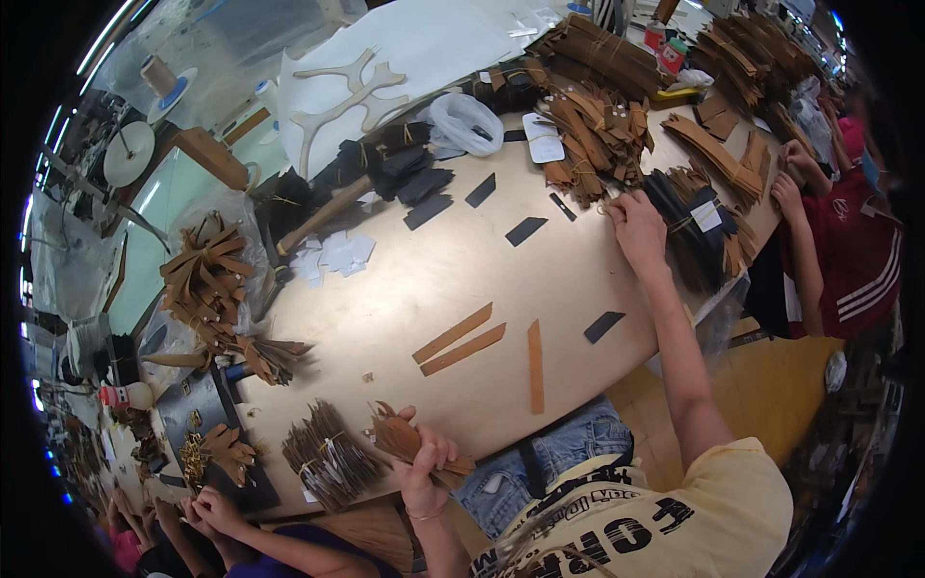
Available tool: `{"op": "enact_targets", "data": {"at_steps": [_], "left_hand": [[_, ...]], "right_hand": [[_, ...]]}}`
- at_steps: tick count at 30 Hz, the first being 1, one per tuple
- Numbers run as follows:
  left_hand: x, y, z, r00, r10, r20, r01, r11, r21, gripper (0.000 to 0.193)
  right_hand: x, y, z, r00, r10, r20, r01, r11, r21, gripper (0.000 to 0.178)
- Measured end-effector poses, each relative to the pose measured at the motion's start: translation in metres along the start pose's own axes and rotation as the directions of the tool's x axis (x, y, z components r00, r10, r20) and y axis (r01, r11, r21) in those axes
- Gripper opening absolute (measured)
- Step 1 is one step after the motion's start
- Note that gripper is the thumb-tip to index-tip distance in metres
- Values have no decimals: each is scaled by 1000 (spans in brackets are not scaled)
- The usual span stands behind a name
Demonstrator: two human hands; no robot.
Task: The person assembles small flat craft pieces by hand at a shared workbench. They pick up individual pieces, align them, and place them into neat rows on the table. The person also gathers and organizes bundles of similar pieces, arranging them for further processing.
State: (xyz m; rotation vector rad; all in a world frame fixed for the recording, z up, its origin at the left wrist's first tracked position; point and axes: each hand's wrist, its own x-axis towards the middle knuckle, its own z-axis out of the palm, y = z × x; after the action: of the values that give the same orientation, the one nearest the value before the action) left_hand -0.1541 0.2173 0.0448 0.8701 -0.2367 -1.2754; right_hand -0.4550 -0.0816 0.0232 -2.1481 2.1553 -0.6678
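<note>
Pale desk [385, 289]; at its near edge, thin brown strips [395, 432], fanned at one end, are clasped in the left hand [424, 472]. Loose strips [536, 366] lie nearby; whether the right hand [640, 229], beside a black bundle [682, 252], pinches anything, I can't tell.

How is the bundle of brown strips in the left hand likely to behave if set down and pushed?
The bundle of brown strips probably flexes a little, as its thin pieces splay at one end. It is likely light, since the left hand alone supports it. Pushed, it might spread or skew, though that hand hides whether anything ties its middle.
</note>
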Motion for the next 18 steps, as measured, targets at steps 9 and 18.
{"op": "enact_targets", "data": {"at_steps": [9,18], "left_hand": [[11,-13,38,997,70,26,-75,952,296,48],[3,-4,40,967,218,-132,-104,810,577,23]], "right_hand": [[-99,-103,-68,872,-455,182,232,710,665,8],[-137,-141,-69,586,-654,479,-427,253,868,20]]}}
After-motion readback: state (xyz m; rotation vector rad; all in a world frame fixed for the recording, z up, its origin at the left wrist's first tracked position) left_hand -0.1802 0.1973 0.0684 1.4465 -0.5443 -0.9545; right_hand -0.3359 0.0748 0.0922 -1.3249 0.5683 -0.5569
